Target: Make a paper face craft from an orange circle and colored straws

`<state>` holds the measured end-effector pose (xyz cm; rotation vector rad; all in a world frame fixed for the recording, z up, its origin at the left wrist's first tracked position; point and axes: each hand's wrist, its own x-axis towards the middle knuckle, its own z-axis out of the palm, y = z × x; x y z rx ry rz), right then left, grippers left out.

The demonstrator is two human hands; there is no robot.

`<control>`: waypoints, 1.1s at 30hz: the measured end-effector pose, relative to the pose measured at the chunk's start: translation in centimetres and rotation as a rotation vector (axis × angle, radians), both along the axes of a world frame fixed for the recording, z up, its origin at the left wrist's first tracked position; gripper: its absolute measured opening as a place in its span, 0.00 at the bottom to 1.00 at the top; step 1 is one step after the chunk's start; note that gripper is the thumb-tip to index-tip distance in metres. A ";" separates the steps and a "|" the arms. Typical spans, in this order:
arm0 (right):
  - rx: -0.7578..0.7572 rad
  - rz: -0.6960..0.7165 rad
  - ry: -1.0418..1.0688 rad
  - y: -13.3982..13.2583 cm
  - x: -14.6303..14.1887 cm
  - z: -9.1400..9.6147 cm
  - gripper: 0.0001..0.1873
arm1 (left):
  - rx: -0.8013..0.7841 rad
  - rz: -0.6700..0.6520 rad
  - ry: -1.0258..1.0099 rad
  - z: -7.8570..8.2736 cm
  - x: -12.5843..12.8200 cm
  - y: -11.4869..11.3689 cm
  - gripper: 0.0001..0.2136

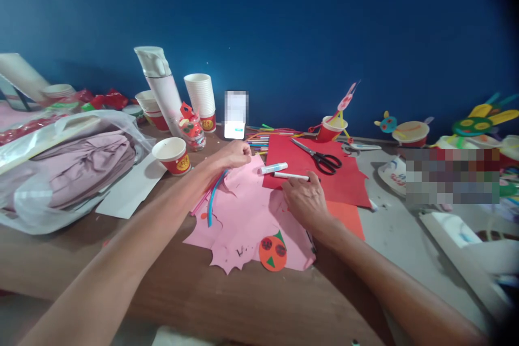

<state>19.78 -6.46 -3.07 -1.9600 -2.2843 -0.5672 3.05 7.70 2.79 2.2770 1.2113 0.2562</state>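
Observation:
My left hand is closed at the far edge of the cut pink paper; what its curled fingers hold, if anything, is hidden. Over the right part of that paper, my right hand has its fingers on a thin white marker, seemingly gripping it. A glue stick lies just beyond the marker. Near the paper's front edge is an orange paper face with dark red eyes and green pieces. A blue pipe cleaner rests by my left forearm.
Black-handled scissors lie on red paper. Behind stand a phone, stacked paper cups, a white flask and colourful pipe cleaners. A single cup and a plastic bag are left; cup animals sit right.

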 end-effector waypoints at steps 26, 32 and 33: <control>0.102 0.044 0.223 -0.1 0.5 1.4 0.12 | -0.049 0.296 -1.138 4.2 -6.0 -0.6 0.03; -0.027 0.012 1.106 -0.1 -0.1 2.9 0.23 | 0.054 0.382 -1.358 4.3 -4.2 -0.4 0.05; -0.041 -0.018 1.239 -0.1 -0.2 3.0 0.27 | 0.049 0.401 -1.372 4.1 -4.0 -0.4 0.05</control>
